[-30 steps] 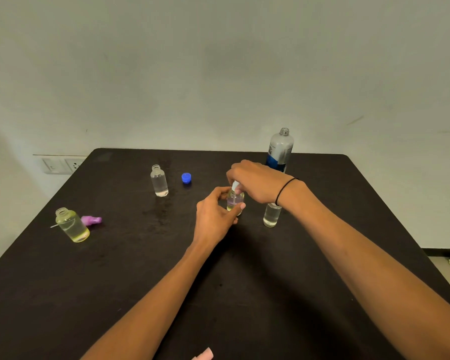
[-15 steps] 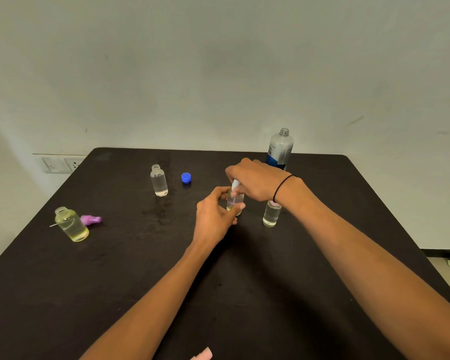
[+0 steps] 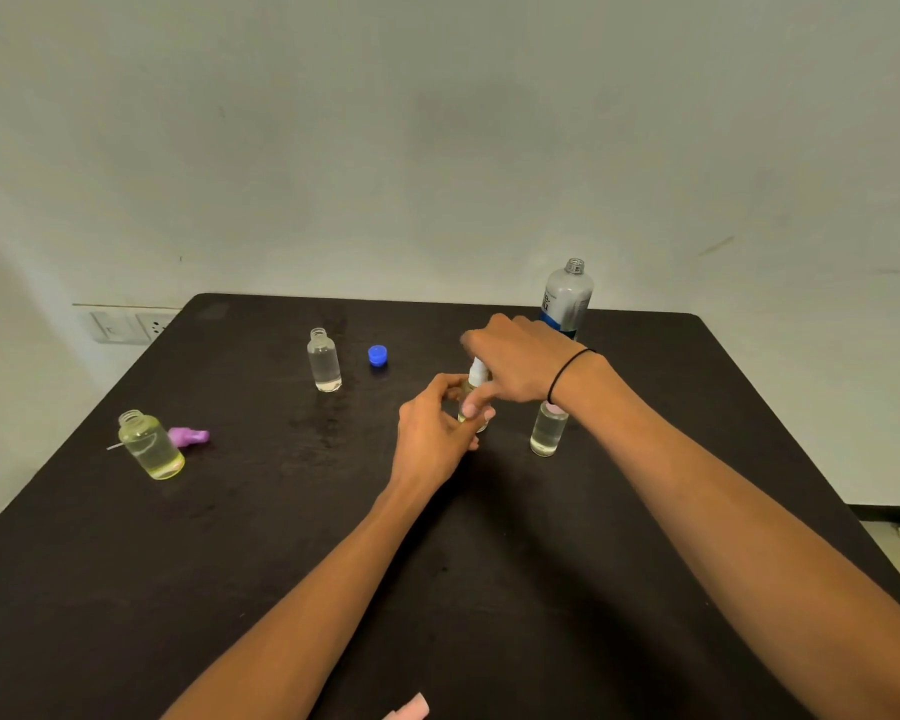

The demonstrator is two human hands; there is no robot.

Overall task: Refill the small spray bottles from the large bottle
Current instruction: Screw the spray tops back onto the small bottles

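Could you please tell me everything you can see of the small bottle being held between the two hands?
The small bottle is clear, glass or plastic by its look, and holds pale yellowish liquid. It stands upright on the black table, mostly hidden. The left hand grips its body, while the right hand holds the white spray top at its neck. Whether the top is fully screwed on cannot be told.
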